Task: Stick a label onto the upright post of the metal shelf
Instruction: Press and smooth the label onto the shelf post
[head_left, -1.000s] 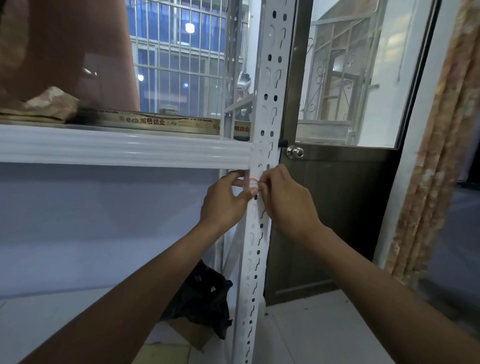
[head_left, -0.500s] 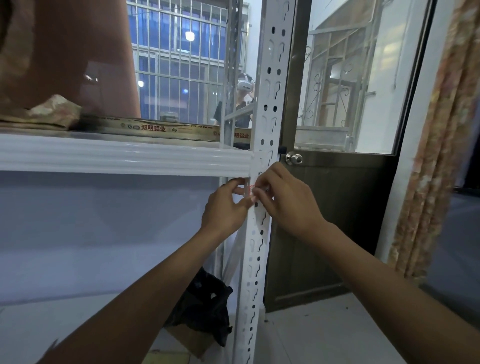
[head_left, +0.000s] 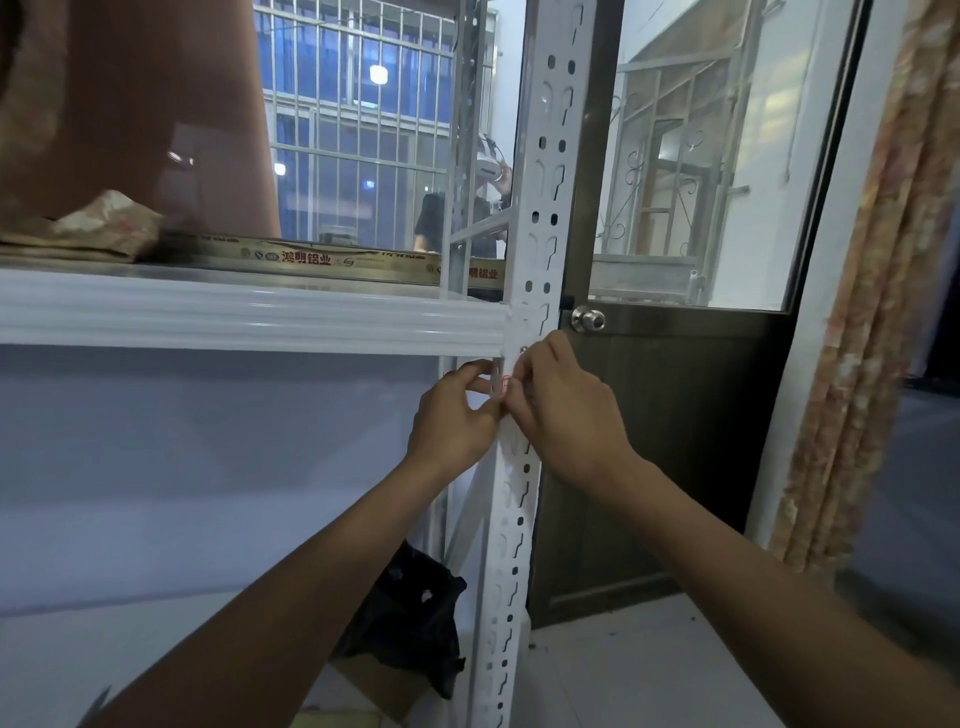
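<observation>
A brown door (head_left: 675, 441) is standing behind the white upright post (head_left: 545, 156). My 2 hands, left hand (head_left: 454, 415) and right hand (head_left: 566, 410), are pinching the small label (head_left: 503, 385) against the post, just under the shelf beam (head_left: 260, 317). Placement seems under way; next I'm needing firm, flat pressing.

Just 1 view: wide-angle head cam. Sits slightly above shelf beam (head_left: 249, 317) level, looks fwd and a bit down, close up on upright post (head_left: 543, 171).
</observation>
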